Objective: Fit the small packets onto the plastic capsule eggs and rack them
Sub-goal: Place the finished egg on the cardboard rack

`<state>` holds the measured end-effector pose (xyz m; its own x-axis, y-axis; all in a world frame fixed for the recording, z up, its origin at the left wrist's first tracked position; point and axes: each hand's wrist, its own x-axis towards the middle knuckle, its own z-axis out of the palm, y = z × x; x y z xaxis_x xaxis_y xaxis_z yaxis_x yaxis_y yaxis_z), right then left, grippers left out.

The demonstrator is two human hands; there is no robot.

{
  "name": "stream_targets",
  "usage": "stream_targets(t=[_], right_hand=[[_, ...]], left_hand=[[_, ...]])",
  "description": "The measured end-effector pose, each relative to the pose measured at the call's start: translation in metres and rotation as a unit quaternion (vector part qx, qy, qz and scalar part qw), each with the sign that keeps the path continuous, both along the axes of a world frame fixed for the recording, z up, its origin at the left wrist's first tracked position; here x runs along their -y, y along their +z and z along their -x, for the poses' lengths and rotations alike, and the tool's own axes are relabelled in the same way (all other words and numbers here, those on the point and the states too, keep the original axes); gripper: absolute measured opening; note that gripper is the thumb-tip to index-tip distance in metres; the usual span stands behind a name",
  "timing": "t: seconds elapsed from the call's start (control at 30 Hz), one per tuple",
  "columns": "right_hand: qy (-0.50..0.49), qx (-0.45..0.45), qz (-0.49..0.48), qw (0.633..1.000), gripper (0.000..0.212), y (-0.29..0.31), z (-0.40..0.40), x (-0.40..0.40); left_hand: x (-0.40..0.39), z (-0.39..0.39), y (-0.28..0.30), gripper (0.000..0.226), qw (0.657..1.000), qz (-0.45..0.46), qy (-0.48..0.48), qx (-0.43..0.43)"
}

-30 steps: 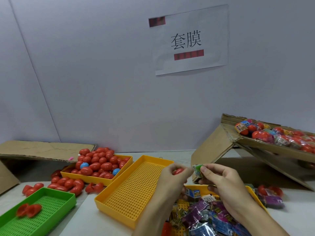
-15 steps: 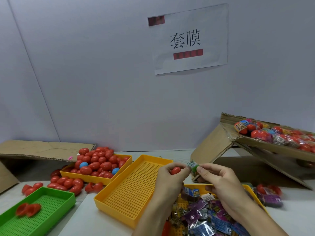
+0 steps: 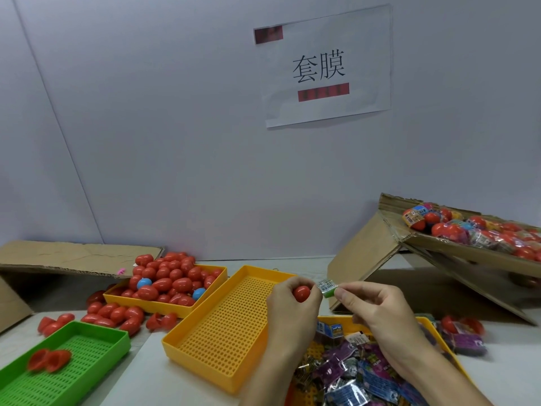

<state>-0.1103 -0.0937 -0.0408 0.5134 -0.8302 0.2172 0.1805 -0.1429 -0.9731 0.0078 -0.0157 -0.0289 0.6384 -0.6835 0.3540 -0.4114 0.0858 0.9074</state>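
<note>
Far left, green tray (image 3: 96, 338) on the tabletop (image 3: 146, 356) holds two red half-shells (image 3: 48, 359), likely set aside as rejects or spares. Behind it a yellow tray (image 3: 164, 306) is heaped with red eggs (image 3: 172, 276), two blue ones among them; roughly a dozen more reds spill onto the tabletop beside it, too many overlapping to count exactly. That's the supply pile, kept within reach of the left side. Middle: one empty perforated yellow tray (image 3: 205, 341), probably the rack for finished pieces.

Left hand (image 3: 292, 306), fingers curled, grip clamped on one red egg (image 3: 302, 293), tip pointed right. Right hand (image 3: 377, 312) pinches one small green packet (image 3: 328, 288) just beside the egg, mouth facing it, so it can slide on; not yet fitted. Below the hands, a third yellow tray (image 3: 424, 321) is full of loose packets (image 3: 351, 367), count unclear. Far right, tilted cardboard box (image 3: 439, 253) holds wrapped eggs (image 3: 474, 230), many.
</note>
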Motion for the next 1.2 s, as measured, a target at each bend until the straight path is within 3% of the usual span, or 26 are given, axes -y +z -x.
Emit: stream_targets(t=[0.2,0.5,0.7,0.83,0.93,1.1,1.2], right_hand=[[-0.008,0.013,-0.001,1.000,0.023,-0.0011,0.0007,0.0011],[0.027,0.062,-0.005,0.998,0.019,-0.0009,0.0010,0.0021],[0.015,0.073,-0.021,0.997,0.023,-0.0004,0.0003,0.0019],[-0.004,0.056,-0.028,0.998,0.026,-0.0016,-0.0015,0.0024],[-0.016,0.042,-0.021,0.999,0.023,-0.0015,-0.0017,0.0020],[-0.017,0.020,-0.015,1.000,0.009,-0.0031,-0.0007,0.0039],[-0.009,0.004,-0.010,1.000,0.011,-0.0038,-0.0004,0.0039]], left_hand=[[-0.0003,0.0023,0.0013,0.020,0.992,-0.008,-0.080,-0.101],[0.0047,-0.0010,-0.0055,0.025,1.000,-0.014,-0.023,0.000],[0.0026,-0.0015,-0.0057,0.026,0.993,-0.061,-0.072,-0.070],[0.0004,-0.0022,-0.0043,0.015,0.988,-0.042,-0.086,-0.122],[-0.0002,-0.0024,-0.0031,0.009,0.990,-0.020,-0.085,-0.111],[-0.0004,-0.0043,-0.0033,0.018,0.989,0.018,-0.087,-0.119],[-0.0018,-0.0048,-0.0030,0.016,0.993,0.030,-0.087,-0.073]])
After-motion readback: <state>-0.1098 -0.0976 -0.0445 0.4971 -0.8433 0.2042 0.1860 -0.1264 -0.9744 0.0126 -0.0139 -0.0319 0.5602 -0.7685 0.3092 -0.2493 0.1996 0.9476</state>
